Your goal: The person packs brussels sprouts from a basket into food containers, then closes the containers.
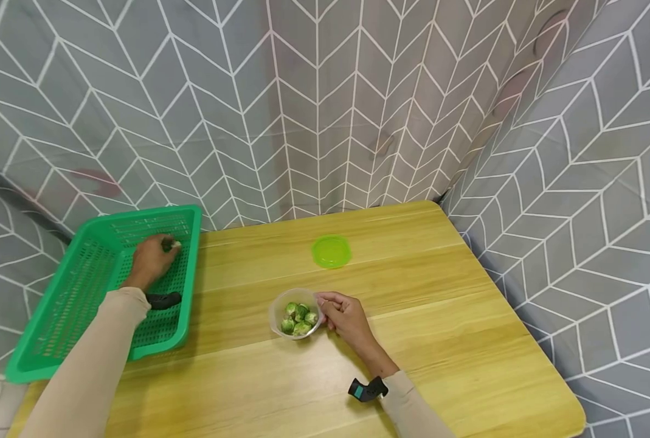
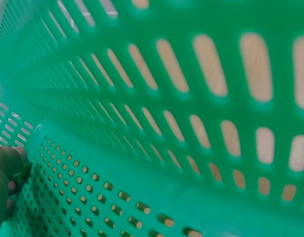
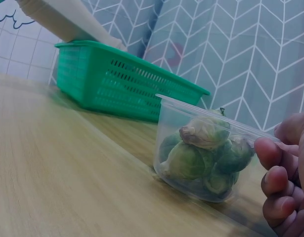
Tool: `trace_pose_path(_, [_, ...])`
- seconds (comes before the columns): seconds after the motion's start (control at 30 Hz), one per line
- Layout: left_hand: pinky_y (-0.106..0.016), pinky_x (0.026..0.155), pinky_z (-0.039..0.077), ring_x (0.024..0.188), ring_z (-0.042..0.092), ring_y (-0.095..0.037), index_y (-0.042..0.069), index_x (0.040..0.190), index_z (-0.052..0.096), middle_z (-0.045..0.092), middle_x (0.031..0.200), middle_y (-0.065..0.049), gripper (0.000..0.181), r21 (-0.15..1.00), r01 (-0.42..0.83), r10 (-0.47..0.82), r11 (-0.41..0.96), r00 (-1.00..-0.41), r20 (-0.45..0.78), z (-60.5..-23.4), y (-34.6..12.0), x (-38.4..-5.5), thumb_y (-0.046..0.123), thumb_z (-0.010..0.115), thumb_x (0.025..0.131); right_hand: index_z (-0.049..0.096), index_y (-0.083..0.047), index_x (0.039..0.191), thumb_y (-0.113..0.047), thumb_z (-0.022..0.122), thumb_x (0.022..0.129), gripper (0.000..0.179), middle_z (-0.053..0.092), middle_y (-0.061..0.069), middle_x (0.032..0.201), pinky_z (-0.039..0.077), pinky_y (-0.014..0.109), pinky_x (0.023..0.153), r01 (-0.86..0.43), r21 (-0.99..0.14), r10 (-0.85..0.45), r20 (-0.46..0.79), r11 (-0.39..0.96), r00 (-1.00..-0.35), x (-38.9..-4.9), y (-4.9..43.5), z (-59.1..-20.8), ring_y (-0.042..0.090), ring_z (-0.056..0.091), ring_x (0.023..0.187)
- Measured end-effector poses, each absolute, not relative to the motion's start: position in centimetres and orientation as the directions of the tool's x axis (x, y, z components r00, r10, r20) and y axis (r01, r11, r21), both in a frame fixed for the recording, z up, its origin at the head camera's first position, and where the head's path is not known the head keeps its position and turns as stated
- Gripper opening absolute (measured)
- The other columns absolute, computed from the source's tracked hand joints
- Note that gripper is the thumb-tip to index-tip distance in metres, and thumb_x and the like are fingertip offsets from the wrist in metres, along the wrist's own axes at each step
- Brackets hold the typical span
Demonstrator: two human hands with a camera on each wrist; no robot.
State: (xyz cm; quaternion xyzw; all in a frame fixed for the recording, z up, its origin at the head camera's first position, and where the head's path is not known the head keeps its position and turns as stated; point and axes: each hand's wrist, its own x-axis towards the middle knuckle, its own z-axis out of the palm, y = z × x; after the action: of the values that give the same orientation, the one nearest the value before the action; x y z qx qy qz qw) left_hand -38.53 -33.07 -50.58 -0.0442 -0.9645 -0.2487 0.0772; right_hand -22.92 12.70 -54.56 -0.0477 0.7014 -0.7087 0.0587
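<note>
My left hand (image 1: 151, 261) is down inside the green plastic basket (image 1: 194, 274), pinching a Brussels sprout (image 1: 176, 244) near its right wall. In the left wrist view the fingers show only at the left edge, with a bit of green between them. On the table, a clear plastic tub (image 1: 275, 311) holds several Brussels sprouts (image 3: 189, 160). The thumb and forefinger of my right hand (image 1: 348, 320) grip the tub's rim from the right, and its other fingers curl beside the wall. The tub stands upright.
A yellow-green lid (image 1: 331, 251) lies flat on the wooden table (image 1: 412, 274), behind the tub. Patterned grey curtains (image 1: 325, 109) hang along the back and right edges. The basket takes up the table's left end.
</note>
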Motion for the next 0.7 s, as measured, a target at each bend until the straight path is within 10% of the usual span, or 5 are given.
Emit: trace_pose_path(0.7, [-0.058, 0.075, 0.049, 0.094, 0.063, -0.045, -0.008, 0.119, 0.065, 0.066, 0.111, -0.031, 0.03, 0.483, 0.138, 0.044, 0.864, -0.978, 0.202, -50.5, -32.79, -38.68, 0.017, 0.059, 0.103, 0.073, -0.005, 0.119, -0.016, 0.064, 0.1, 0.024, 0.066, 0.01, 0.068, 0.035, 0.017, 0.039, 0.001, -1.0, -0.136, 0.002, -0.021, -0.991, -22.82, 12.56, -54.64, 0.009, 0.049, 0.048])
